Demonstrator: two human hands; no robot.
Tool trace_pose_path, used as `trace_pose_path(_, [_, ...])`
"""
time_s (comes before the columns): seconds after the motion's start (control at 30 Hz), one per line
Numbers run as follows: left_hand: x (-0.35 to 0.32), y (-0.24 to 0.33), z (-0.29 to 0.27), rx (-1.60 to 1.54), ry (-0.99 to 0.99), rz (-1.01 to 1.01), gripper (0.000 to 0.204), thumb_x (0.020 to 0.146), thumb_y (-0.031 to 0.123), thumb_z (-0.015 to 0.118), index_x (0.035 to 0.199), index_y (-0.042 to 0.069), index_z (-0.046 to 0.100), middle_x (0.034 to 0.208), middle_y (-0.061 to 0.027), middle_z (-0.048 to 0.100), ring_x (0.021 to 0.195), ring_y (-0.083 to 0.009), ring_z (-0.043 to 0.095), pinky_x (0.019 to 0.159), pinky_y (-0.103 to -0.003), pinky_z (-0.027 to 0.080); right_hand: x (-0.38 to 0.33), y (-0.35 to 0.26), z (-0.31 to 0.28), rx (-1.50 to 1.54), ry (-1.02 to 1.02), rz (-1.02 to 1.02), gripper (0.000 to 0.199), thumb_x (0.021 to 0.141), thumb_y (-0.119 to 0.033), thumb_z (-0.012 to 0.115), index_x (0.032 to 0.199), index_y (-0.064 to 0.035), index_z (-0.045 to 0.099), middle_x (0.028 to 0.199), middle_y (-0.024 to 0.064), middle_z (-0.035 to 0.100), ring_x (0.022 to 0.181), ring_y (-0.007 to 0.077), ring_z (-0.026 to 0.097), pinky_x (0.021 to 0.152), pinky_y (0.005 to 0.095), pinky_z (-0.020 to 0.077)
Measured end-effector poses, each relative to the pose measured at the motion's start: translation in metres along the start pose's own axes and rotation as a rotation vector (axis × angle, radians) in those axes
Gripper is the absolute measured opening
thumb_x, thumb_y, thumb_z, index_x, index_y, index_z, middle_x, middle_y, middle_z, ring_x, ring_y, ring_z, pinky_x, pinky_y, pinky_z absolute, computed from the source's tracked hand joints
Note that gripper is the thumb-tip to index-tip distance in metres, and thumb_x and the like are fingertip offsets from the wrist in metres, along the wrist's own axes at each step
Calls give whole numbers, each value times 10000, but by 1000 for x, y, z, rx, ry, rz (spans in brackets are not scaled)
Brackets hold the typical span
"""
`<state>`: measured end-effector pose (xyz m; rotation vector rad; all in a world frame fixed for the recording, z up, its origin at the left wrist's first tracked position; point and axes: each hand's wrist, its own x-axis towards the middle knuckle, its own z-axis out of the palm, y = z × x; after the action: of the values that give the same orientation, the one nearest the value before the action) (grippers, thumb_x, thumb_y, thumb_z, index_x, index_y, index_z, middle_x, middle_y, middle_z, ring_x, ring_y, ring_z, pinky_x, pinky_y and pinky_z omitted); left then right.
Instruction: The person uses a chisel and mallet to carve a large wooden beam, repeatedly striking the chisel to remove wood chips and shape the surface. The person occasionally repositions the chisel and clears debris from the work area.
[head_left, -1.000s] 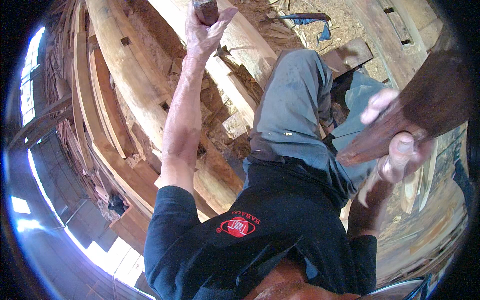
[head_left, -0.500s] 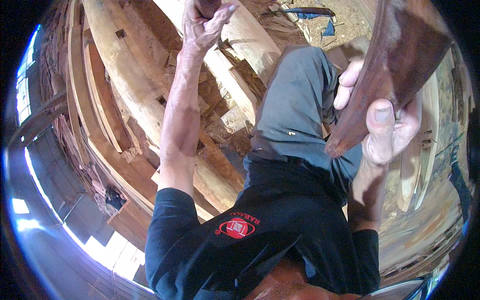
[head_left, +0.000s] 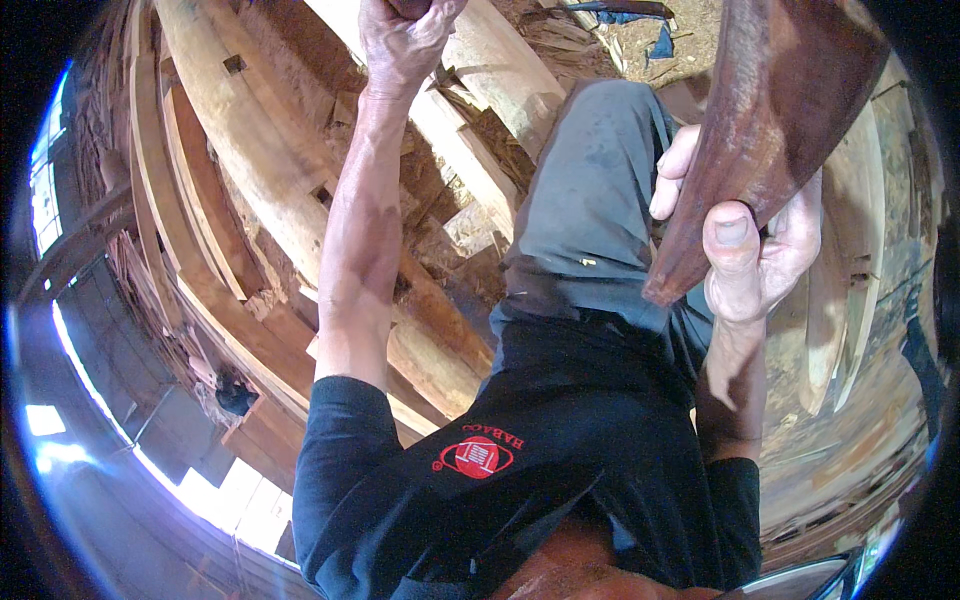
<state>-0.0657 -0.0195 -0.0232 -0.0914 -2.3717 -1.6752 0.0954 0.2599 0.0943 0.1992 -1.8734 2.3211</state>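
- Toward the far left, brown boards (head_left: 230, 325) lie beside a pale log (head_left: 265, 150) cut with square notches.
- Next, at the upper edge, my left hand (head_left: 405, 45) is curled around a dark brown end (head_left: 408, 8); the rest is out of view, so I cannot tell whether it joins what my other hand holds.
- Right of my grey-trousered leg (head_left: 590, 190), the dark wooden piece (head_left: 780, 110) hangs raised in front of me. Its long axis slants from the upper edge down and left, the narrow tip pointing at my lap, the broad part running out of view.
- I judge it stiff, hard and fairly heavy, perhaps slick where smooth; the narrow end suits one hand, the broad part wants support.
- Farther right, my right hand (head_left: 765, 255) grasps it near that tip, thumb on the near face, fingertips showing past the opposite edge.
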Motion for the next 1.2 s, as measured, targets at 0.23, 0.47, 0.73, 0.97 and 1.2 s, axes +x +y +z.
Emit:
trace_pose_path(0.23, [-3,1,-6,-71,25,112,352,866,107,853,1041,75,549,700,9,598,528,-86,571,487,-248,483,0,0,6,45,0,-14,554,958,-418,701,1155,79,556,868,204,655,691,199,628,611,311,522])
trace_pose_path(0.47, [-6,-8,13,127,132,226,531,810,199,917,1206,45,598,943,-44,677,780,-122,638,689,-286,540,-9,13,0,-3,42,41,439,965,-292,701,1185,55,549,886,185,655,696,182,626,618,308,530])
trace_pose_path(0.73, [11,6,15,231,-191,294,473,839,80,845,1226,58,574,1030,-14,574,918,-129,540,819,-287,491,1,22,-34,-631,-67,45,646,898,-121,787,1441,68,492,1120,179,731,970,292,725,879,388,562])
trace_pose_path(0.97, [-5,-7,23,117,-285,123,390,867,115,844,1156,46,590,959,-32,608,835,-114,587,713,-287,524,14,-11,-42,204,-14,43,550,1001,-511,594,1187,7,597,1018,142,638,797,249,641,728,373,535])
trace_pose_path(1.2, [-16,-12,6,561,-256,45,432,900,361,823,1060,18,615,858,-63,707,938,-210,714,885,-425,579,16,26,-34,-690,-130,283,492,905,-210,796,1288,25,595,895,96,703,700,177,652,679,318,515])
